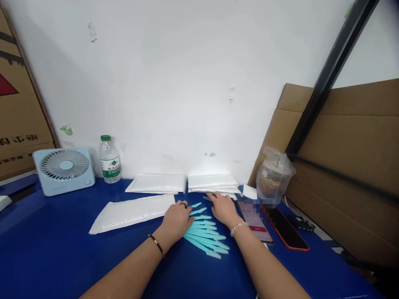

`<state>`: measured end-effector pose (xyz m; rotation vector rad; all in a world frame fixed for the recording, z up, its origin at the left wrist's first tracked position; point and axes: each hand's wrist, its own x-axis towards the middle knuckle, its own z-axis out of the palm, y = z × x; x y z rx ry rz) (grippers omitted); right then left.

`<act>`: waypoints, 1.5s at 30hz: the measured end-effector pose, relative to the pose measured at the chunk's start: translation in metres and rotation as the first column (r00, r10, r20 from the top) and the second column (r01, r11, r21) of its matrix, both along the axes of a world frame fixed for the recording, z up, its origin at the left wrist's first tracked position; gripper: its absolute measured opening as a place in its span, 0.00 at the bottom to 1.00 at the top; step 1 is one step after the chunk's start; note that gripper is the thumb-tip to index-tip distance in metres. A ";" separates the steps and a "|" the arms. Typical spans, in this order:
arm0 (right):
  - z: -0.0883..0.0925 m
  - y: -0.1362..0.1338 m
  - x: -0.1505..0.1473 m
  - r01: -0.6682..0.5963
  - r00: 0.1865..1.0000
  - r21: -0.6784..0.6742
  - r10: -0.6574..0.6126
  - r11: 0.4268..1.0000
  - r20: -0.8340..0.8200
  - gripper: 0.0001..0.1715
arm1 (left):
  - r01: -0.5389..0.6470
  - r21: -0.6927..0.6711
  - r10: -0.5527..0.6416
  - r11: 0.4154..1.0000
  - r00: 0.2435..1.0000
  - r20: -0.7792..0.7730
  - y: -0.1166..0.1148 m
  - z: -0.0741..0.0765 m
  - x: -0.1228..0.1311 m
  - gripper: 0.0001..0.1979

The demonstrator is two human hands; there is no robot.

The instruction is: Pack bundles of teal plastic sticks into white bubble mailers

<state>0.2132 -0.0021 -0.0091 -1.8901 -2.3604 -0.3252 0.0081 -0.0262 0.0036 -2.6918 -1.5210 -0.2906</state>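
Several slim light-blue plastic sticks [205, 236] lie fanned out on the blue table [62, 253]. My left hand [177, 220], with rings and a dark bracelet, rests on their left ends, fingers curled down over them. My right hand [222, 209], with a bead bracelet, lies flat and open at the fan's far end, fingertips touching a stick near a stack of white pouches [213, 182]. A second white stack [157, 183] sits to its left. A single long white pouch [132, 211] lies just left of my left hand.
A small blue fan [64, 169] and a green-capped water bottle [109, 160] stand at the back left. A bagged drink cup [273, 176], a phone [254, 220] and a red-cased phone [288, 232] sit on the right. Cardboard [349, 145] leans along the right side.
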 end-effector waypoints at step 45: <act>-0.011 0.017 0.030 -0.242 0.699 -0.068 0.126 0.968 -0.704 0.09 | 0.056 -0.043 -0.056 0.997 0.998 -0.001 -0.005 0.003 -0.005 0.21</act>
